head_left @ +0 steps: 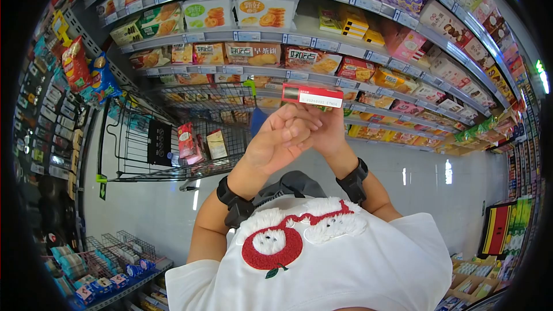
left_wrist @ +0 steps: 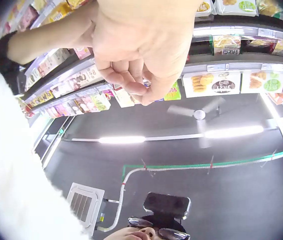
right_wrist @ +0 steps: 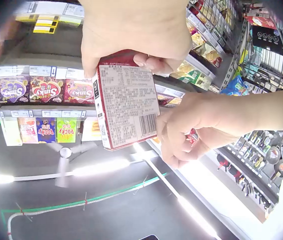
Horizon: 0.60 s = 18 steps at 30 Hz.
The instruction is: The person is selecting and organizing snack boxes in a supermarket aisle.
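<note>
My right hand (right_wrist: 136, 32) grips a small red box (right_wrist: 126, 105), its thumb on one edge and its fingers folded over the other. In the right wrist view the box's back faces the camera, with dense small print and a barcode. The head view shows a narrow side of the box with a stamped white strip. My left hand (head_left: 282, 138) is raised beside it, fingers curled in. Its knuckles overlap the box's lower corner in the right wrist view. In the left wrist view the left hand (left_wrist: 141, 50) hides the box, and its curled fingers show nothing held.
Shelves (head_left: 265, 35) of packaged biscuits and snacks curve ahead and to the right. On the left stands a wire shopping cart (head_left: 129, 155) with a few packs inside. Bagged snacks (head_left: 75, 63) hang on a rack beyond it. Lower left, a display shelf (head_left: 115, 282) holds small packs.
</note>
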Tool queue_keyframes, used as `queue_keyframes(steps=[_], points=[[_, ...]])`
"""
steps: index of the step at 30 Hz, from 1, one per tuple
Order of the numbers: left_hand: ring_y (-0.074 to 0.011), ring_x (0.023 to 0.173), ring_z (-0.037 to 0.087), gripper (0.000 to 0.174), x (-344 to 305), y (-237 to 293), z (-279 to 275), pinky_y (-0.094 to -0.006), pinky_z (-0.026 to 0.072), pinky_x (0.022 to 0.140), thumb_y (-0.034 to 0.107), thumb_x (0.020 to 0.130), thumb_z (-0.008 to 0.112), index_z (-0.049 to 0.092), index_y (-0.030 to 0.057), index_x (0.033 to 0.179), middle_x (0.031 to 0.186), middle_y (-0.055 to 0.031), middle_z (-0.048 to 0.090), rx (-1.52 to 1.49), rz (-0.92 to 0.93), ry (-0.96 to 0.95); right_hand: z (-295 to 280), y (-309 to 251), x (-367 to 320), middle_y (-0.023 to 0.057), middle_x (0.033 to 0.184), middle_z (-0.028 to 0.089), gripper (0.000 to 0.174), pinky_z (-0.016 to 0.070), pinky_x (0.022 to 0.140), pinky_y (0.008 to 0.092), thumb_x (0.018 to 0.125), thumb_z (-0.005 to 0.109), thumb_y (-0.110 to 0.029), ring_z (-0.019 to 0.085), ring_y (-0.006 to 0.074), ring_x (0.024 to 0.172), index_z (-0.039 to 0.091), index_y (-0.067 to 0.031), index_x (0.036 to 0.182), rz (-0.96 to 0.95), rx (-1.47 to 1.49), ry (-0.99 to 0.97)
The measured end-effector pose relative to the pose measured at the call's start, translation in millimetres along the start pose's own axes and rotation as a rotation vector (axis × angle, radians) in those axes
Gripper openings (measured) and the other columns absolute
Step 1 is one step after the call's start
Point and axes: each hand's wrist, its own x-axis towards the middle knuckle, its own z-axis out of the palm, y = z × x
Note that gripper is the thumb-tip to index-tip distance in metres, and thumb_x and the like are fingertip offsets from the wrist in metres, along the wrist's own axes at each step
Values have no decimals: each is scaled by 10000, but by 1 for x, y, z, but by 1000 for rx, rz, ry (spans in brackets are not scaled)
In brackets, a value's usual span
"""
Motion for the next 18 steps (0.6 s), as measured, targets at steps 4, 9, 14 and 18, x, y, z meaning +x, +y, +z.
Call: queue_keyframes(steps=[4,9,14,18], points=[[-35,600,378,226,6,-5,-4,-226,317,649,50,798,627,445,184,805,720,73,447,-52,3,-36,-10,-5,-2,58,1004,542,557,326,498,218,857,470,-580,344,87,537,504,-91,1123,-13,100,-70],[-50,618,360,258,15,-12,-4,-231,312,650,51,811,608,402,194,749,753,61,441,-72,-15,-49,-9,-12,-13,76,1080,537,545,328,487,216,862,480,-557,349,85,541,494,-85,1133,-94,62,12],[-57,595,305,287,30,-17,-11,-247,338,677,89,851,568,342,197,710,724,55,356,-104,-67,-103,-9,-36,-26,49,1011,574,647,321,483,204,844,472,-596,342,81,507,468,-56,1201,-58,77,-206],[-51,558,289,277,40,-21,-13,-233,314,640,71,856,568,351,189,730,751,52,383,-116,-74,-68,-18,-43,-31,40,972,566,685,303,455,203,842,463,-608,339,72,501,450,-49,1239,-156,142,-82]])
